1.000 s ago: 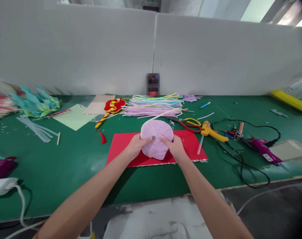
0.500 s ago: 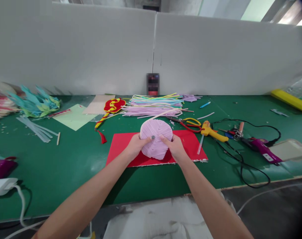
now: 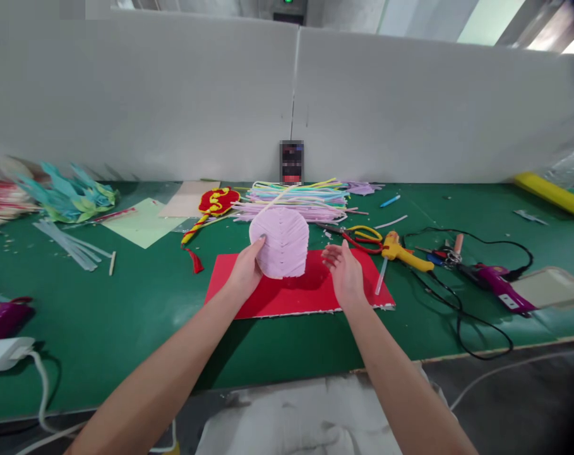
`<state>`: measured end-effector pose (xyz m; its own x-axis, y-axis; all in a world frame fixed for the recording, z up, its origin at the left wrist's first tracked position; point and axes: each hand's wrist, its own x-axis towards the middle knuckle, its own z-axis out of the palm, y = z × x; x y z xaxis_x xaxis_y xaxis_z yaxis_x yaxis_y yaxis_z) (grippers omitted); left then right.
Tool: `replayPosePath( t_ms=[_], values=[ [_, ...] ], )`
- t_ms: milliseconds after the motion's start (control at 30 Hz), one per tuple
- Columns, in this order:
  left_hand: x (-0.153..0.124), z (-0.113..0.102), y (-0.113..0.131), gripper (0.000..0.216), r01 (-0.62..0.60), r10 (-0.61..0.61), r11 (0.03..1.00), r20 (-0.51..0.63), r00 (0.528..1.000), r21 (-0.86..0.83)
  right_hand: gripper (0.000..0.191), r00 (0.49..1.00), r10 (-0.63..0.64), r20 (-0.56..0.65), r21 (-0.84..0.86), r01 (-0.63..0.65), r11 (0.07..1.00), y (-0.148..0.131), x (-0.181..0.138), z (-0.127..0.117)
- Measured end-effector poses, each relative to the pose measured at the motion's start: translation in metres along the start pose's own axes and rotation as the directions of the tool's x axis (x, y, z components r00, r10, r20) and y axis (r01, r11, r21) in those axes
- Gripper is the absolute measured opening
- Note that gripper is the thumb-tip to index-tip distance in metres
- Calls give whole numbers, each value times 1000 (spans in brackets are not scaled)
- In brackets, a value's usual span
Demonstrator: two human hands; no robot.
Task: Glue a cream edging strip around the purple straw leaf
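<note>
A pale purple fan-shaped disc, covered in ribbed strips that meet along a middle seam, is gripped at its left edge by my left hand. It is held up over a red board, and a thin pale strip sticks out at its top. To the right of the disc, apart from it, my right hand hangs above the board with fingers spread a little and nothing in them. Behind the disc lies a pile of pastel pipe cleaners.
Right of the board lie scissors, a yellow glue gun with a black cable, keys and a purple power strip. A red-and-yellow fan, green paper and blue-green leaves lie to the left. A phone leans on the partition.
My right hand has let go of the disc and moved right. My left hand has shifted the disc left and up, turning it so that its seam now stands upright.
</note>
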<state>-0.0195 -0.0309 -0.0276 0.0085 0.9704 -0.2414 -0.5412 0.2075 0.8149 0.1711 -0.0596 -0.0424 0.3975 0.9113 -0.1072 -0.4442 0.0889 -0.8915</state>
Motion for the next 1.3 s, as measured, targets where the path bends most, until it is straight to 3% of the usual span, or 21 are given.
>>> replayPosePath(
  t_ms=[233,400,633,800,933,1033,1167,1300],
  values=[
    [0,1,-1,19,35,-36,998,-15,999,-53,37,992,-29,125,12,28,1000,-5,-8,4],
    [2,-2,-3,21,32,-31,999,13,999,-32,43,954,34,298,-159,15,987,-8,-18,8],
    [-1,-4,-4,25,32,-35,998,67,997,47,45,981,-2,193,-299,61,952,-5,-17,6],
    [-6,-2,-6,26,57,-71,990,105,992,132,59,965,56,255,-235,6,972,-13,-15,8],
    [-7,-3,-7,31,46,-71,980,122,990,195,51,939,58,340,36,-75,997,-24,-14,3],
    [-6,-4,-6,35,5,-35,971,122,992,238,40,947,35,318,139,-83,987,-28,-12,0],
    [-5,-4,-5,39,-98,76,957,89,993,274,23,953,-9,303,108,-25,994,-28,-12,0],
    [-10,-4,2,41,-282,292,909,13,956,307,33,946,-1,325,52,-16,999,-26,-14,2]
  ],
)
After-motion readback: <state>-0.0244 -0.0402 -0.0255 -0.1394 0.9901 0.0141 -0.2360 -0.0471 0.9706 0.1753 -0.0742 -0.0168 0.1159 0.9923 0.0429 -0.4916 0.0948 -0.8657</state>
